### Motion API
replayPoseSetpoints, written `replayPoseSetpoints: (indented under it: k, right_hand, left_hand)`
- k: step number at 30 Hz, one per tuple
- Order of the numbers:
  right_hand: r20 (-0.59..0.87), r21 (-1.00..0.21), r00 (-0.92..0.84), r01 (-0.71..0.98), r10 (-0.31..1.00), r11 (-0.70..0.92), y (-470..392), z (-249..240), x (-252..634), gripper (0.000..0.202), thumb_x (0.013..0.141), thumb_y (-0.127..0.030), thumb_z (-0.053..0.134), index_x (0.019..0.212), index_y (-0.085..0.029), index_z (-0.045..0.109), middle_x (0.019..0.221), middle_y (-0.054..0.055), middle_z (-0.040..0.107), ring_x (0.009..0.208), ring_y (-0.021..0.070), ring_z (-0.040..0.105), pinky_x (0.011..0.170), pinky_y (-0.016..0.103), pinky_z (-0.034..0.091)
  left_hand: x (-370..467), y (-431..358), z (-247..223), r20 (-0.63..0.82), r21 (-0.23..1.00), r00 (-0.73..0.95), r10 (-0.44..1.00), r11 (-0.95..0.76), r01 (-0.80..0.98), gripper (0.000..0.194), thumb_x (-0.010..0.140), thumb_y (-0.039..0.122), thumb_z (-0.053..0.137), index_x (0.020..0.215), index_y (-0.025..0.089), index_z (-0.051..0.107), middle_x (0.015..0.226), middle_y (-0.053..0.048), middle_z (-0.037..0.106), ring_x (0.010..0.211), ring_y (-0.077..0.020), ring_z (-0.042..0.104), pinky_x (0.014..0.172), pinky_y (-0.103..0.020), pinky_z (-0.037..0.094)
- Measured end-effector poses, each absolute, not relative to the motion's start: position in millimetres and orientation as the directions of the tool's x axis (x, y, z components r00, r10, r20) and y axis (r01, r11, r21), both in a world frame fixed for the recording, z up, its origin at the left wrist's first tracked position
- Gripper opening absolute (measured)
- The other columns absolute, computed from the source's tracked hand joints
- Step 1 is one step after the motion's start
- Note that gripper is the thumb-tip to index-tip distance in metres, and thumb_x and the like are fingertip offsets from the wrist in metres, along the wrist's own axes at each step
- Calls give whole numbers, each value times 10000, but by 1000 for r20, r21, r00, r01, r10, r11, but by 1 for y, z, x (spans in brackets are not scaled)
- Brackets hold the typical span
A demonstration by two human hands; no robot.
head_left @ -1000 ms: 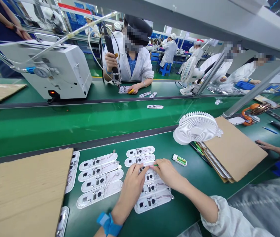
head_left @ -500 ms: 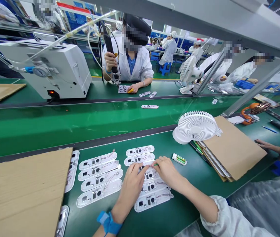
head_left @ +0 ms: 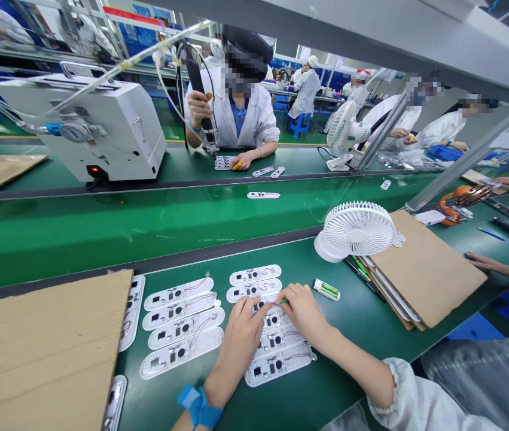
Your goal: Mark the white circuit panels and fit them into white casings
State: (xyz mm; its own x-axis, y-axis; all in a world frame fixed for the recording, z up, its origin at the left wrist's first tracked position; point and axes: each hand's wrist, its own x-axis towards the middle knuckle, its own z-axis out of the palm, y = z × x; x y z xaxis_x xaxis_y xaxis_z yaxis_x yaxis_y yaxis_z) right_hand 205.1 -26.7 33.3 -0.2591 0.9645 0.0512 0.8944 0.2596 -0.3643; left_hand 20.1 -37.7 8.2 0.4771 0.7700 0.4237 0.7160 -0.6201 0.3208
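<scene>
My left hand (head_left: 245, 326) is over the right-hand column of white oblong casings, its fingers bent and thumb and index closed at one casing. What the fingertips pinch, if anything, is hidden. Close beside it, my right hand (head_left: 302, 308) pinches a small green piece (head_left: 285, 300) above the same casing, which both hands largely cover. Below them lies a casing with black components and thin red wires (head_left: 276, 364). Another casing (head_left: 255, 274) lies flat above the hands. A second column of similar casings (head_left: 182, 326) is on the left.
A white case with green sticks (head_left: 326, 290) lies right of my hands. Beyond it stand a white fan (head_left: 358, 230) and stacked cardboard (head_left: 429, 269). Cardboard (head_left: 43, 353) covers the left side. Across the green conveyor (head_left: 168, 221), a co-worker (head_left: 240, 114) holds a tool.
The casing on the conveyor has moved left. My hands stay at the same casing, with only slight finger movement. The right hand still pinches the green piece.
</scene>
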Motion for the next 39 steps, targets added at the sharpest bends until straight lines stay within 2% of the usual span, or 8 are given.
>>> replayPoseSetpoints:
  k: [3,7,12,19,24,31,35,39]
  right_hand:
    - [102,-372,-300,873,948,316,-28,28,208,115,864,-62,621,849,-176,617,849,39,673,805,220,563,726,332,339]
    - [155,-384,-353,839,923,386,-30,23,213,120,895,-71,576,857,-182,600,856,37,669,795,208,536,724,328,327]
    - [164,-416,-381,810,910,414,-32,26,215,169,871,-25,567,855,-193,580,867,26,656,803,199,533,720,316,329]
    - [119,-477,-353,799,928,365,-20,30,211,116,862,-88,616,824,-189,575,827,17,660,781,193,577,730,314,339]
    - [64,-500,-333,805,941,319,-18,33,209,131,836,-64,620,798,-181,576,800,30,660,787,210,593,743,328,343]
    - [-37,-571,-261,798,965,194,-17,41,204,108,827,-65,595,805,-168,572,850,79,662,848,261,608,784,379,357]
    - [-107,-685,-244,720,964,106,-13,49,210,89,874,-124,542,825,-193,570,827,41,667,784,217,612,721,330,396]
    - [-168,-792,-211,610,963,-4,-11,51,220,75,902,-188,489,866,-204,553,739,0,653,655,165,595,592,260,404]
  left_hand:
    - [20,-38,10,409,313,484,774,-617,722,425,856,-3,414,1151,226,616,1070,-82,588,1015,-247,535,835,-402,550]
    - [21,-39,11,403,301,489,774,-616,728,421,859,-1,404,1141,226,620,1083,-83,596,1014,-247,537,829,-402,550]
    - [20,-39,8,416,259,503,757,-629,733,404,877,27,406,1144,230,631,1115,-96,610,1018,-256,536,825,-408,547]
    - [18,-40,2,434,187,527,730,-646,740,384,907,51,395,1166,211,629,1164,-120,617,1058,-261,543,868,-416,525]
    - [19,-41,1,452,118,539,711,-647,753,374,921,56,376,1155,198,631,1164,-132,623,1049,-257,552,867,-405,516]
    - [17,-40,2,455,-46,620,639,-678,733,540,809,-86,328,1198,184,587,1171,-134,613,1073,-269,559,888,-419,480]
    - [20,-39,10,407,60,591,697,-666,744,529,802,-85,333,1169,185,603,1128,-129,609,1031,-268,561,835,-401,500]
    - [32,-33,18,417,352,425,803,-574,739,306,910,75,408,1042,193,658,1105,-112,594,964,-252,555,774,-382,515]
